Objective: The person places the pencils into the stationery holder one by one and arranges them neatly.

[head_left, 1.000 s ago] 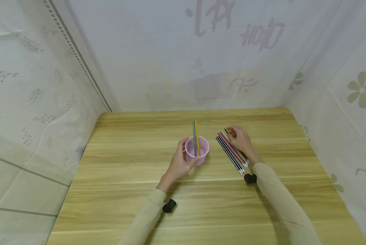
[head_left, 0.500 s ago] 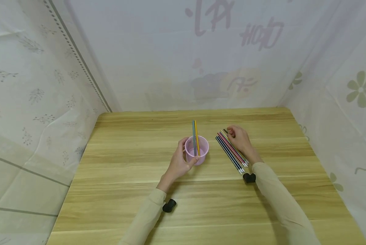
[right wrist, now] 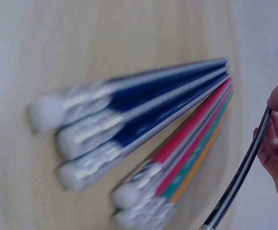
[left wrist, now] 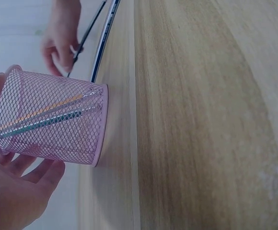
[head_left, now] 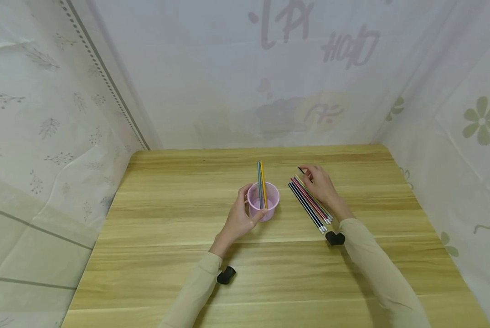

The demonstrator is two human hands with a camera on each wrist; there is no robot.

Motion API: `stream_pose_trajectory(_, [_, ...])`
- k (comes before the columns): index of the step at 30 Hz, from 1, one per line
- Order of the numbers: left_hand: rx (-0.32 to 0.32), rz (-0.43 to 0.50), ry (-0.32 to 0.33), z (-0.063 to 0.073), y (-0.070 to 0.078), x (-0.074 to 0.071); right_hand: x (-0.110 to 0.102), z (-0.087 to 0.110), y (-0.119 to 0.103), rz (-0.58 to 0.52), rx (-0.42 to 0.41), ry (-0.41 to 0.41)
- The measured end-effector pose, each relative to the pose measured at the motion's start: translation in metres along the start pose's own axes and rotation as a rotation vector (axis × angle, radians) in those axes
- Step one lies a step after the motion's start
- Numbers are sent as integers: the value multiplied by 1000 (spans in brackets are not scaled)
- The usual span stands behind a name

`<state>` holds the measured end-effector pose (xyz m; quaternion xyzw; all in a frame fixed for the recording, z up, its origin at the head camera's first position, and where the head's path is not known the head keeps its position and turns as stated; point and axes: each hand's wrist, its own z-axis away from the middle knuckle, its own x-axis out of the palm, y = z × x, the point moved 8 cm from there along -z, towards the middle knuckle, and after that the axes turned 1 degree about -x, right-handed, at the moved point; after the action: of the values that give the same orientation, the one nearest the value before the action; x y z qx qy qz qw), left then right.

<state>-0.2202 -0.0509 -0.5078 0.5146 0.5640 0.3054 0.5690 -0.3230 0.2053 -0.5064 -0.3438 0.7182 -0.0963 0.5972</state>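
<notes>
A pink mesh pencil cup [head_left: 270,212] stands near the middle of the table, and my left hand [head_left: 240,217] grips its side. Two pencils lean inside, one grey-blue [head_left: 259,177] and one yellow [head_left: 263,175]. In the left wrist view, thumb and fingers curl round the cup's wall [left wrist: 48,115]. My right hand [head_left: 320,186] pinches a black pencil [right wrist: 244,167] between thumb and fingers, lifted off the table at the far side of the pencil row. Beneath and beside that hand lie dark blue pencils [right wrist: 172,91] and red pencils [right wrist: 189,122], with green and orange ones alongside.
The pencils on the table lie fanned, their white erasers [head_left: 323,229] toward me. The wooden table [head_left: 167,273] ends at a pale cloth wall [head_left: 212,91] at the back, with patterned cloth on both sides. A black camera mount [head_left: 226,275] sits at each wrist.
My right hand has raised the black pencil from the row, and its far end sticks out further past the fingers. My left hand and the cup have stayed in place.
</notes>
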Motion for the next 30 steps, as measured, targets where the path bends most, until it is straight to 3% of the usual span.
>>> stream_pose_trajectory(15, [4,-2,0,-1,1,-2,-26,-10,-63,-154,-72,73])
stream_pose_trajectory(30, [0,-6,2,0,-2,0,-57,-16,-138,-290,-217,168])
